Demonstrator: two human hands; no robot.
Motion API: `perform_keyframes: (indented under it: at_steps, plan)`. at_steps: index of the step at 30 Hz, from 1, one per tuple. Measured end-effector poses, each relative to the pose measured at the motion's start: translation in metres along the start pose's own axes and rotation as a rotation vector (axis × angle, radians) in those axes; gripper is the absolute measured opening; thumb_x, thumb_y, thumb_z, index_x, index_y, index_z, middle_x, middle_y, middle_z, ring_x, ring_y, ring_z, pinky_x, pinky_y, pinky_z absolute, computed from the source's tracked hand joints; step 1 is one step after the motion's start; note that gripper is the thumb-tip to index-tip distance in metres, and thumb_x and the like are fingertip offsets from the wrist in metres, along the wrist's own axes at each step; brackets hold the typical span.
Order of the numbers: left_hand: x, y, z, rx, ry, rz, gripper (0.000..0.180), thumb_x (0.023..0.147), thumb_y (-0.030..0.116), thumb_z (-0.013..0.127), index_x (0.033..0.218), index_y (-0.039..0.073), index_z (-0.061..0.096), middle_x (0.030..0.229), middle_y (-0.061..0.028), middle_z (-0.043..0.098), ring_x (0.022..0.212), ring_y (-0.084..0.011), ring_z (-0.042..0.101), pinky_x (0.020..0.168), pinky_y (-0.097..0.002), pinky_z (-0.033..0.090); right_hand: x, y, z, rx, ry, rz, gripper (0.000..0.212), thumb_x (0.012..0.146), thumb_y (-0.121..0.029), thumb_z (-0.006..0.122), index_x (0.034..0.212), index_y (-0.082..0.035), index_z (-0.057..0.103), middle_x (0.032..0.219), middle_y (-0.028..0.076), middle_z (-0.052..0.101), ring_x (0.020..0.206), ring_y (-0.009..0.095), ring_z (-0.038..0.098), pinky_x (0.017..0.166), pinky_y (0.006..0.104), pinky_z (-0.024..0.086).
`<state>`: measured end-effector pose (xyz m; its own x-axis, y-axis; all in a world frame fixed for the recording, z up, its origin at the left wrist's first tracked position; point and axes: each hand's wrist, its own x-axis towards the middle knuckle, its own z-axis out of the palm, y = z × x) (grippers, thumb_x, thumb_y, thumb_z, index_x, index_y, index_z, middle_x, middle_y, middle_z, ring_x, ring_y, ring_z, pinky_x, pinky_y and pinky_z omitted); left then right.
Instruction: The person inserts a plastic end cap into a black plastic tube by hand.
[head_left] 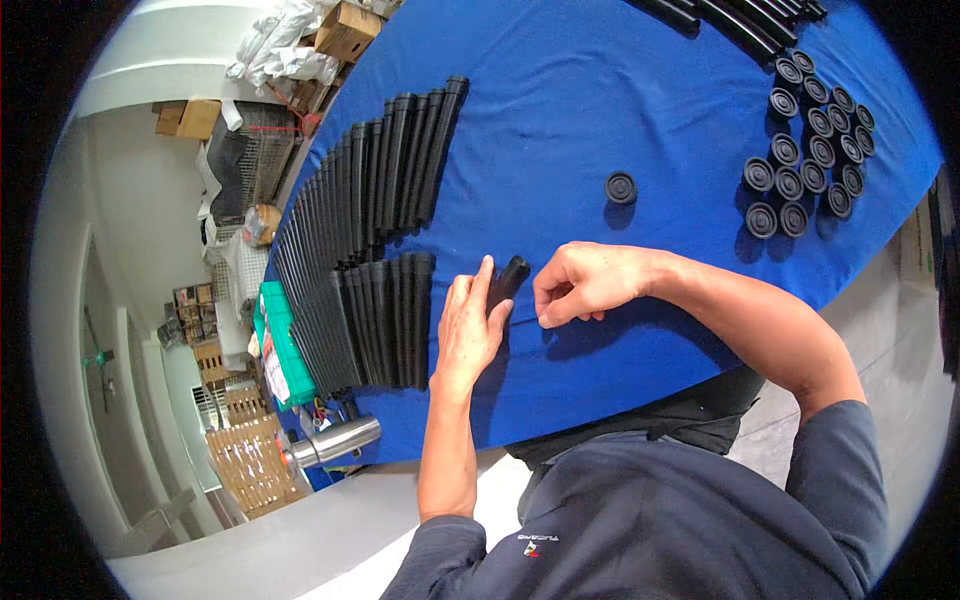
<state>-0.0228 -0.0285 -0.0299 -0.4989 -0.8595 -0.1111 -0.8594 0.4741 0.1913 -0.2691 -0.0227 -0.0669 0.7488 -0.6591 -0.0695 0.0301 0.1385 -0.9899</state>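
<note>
Holding a black tube [512, 276] in the left hand [466, 332], beside a narrowly curled right hand [590, 277] — cannot tell if empty — may roll into the left tube rows [408, 320] if gripped loosely.

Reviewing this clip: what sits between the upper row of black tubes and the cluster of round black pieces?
In the head view, one lone round piece on blue cloth.

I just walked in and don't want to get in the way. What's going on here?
A person's left hand is on a black tube, the right hand curled beside it; whether that one holds anything is hidden. One round black piece sits alone on the blue cloth, similar pieces are grouped to the right, and rows of tubes lie to the left.
</note>
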Motion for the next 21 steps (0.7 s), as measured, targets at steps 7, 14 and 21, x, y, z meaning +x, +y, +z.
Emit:
perform_keyframes:
  at_steps: [7, 14, 21]
  plan:
    - [0.000, 0.001, 0.000, -0.059, 0.011, -0.062, 0.070, 0.078, 0.017, 0.077, 0.140, 0.002, 0.047, 0.111, -0.0160, 0.057, 0.105, -0.0338, 0.056, 0.091, -0.0423, 0.046, 0.002, 0.003, -0.002, 0.006, -0.010, 0.029, 0.023, 0.085, -0.025, 0.068, 0.085, -0.002, 0.070, 0.067, 0.005, 0.063, 0.054, 0.012, 0.059, 0.048, 0.0279, 0.049]
    - [0.011, 0.008, -0.009, -0.048, -0.041, -0.126, 0.074, 0.074, 0.025, 0.083, 0.137, 0.003, 0.051, 0.102, -0.0131, 0.060, 0.096, -0.0302, 0.060, 0.084, -0.0406, 0.049, -0.001, 0.000, -0.003, 0.002, -0.012, 0.022, 0.022, 0.087, -0.022, 0.067, 0.090, -0.001, 0.070, 0.067, 0.003, 0.063, 0.053, 0.010, 0.055, 0.049, 0.0269, 0.045]
    - [0.009, 0.007, -0.011, -0.096, -0.027, -0.122, 0.073, 0.072, 0.026, 0.084, 0.134, 0.003, 0.054, 0.103, -0.0141, 0.062, 0.095, -0.0297, 0.063, 0.084, -0.0396, 0.050, 0.000, 0.001, -0.002, -0.020, -0.006, -0.002, 0.022, 0.086, -0.023, 0.067, 0.089, -0.001, 0.070, 0.066, 0.004, 0.062, 0.053, 0.011, 0.056, 0.049, 0.0282, 0.046]
